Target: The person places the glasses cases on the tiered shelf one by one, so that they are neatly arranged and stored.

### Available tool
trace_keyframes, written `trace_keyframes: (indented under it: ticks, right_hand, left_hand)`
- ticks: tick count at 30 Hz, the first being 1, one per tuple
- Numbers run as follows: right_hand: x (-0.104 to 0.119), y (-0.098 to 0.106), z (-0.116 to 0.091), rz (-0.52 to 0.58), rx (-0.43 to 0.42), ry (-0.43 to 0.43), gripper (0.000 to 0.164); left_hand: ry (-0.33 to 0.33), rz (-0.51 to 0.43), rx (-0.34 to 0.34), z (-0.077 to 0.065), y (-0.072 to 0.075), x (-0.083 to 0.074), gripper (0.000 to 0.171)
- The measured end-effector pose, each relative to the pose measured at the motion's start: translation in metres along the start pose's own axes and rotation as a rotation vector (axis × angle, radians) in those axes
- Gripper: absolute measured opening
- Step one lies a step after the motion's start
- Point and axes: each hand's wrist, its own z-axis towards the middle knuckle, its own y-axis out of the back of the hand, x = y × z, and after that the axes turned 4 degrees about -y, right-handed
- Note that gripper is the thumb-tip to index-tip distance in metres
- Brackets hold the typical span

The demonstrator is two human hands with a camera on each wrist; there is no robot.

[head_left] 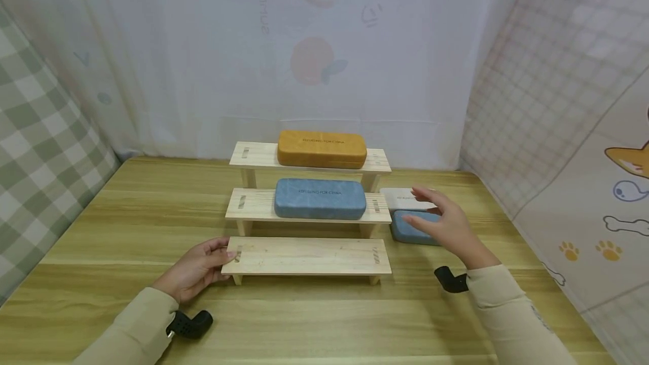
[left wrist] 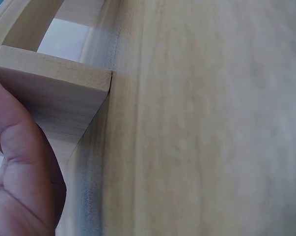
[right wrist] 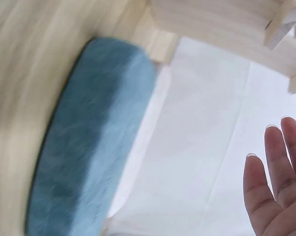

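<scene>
My left hand point(head_left: 195, 269) grips the left end of the lowest step of a three-tier wooden display stand point(head_left: 306, 258), thumb on top. In the left wrist view the fingers point(left wrist: 25, 167) lie against the stand's pale wood point(left wrist: 54, 73). A mustard-yellow glasses case point(head_left: 321, 156) rests on the top tier, and a blue glasses case point(head_left: 319, 201) on the middle one. My right hand point(head_left: 451, 224), fingers spread and holding nothing, hovers over a second blue case point(head_left: 405, 232) on the table, right of the stand. Behind that lies a white case point(head_left: 398, 199), partly hidden by the hand.
The wood-grain table point(head_left: 127, 263) is backed by a white printed cloth point(head_left: 203, 61). A green checked cloth point(head_left: 45, 111) hangs at the left, and a patterned cloth point(head_left: 568, 156) borders the right side. Black wrist-camera mounts point(head_left: 190, 324) sit by both wrists.
</scene>
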Motion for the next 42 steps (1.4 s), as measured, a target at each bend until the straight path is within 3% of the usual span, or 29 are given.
trace_keyframes:
  ticks: [10, 23, 34, 42]
  right_hand:
    - [-0.044, 0.019, -0.009, -0.032, 0.06, -0.108, 0.078]
    - [-0.082, 0.032, -0.016, -0.178, 0.109, -0.189, 0.09]
    - [-0.105, 0.033, -0.013, -0.258, 0.127, -0.157, 0.092]
    - [-0.118, 0.034, -0.011, -0.262, 0.162, -0.205, 0.097]
  left_hand:
    - [0.0, -0.008, 0.014, 0.0, 0.001, 0.0, 0.074]
    - [0.002, -0.003, 0.012, -0.001, 0.0, -0.002, 0.072]
    - [0.0, -0.01, 0.007, -0.001, 0.0, -0.001, 0.074]
    - [-0.007, 0.0, 0.018, 0.0, 0.001, -0.001, 0.073]
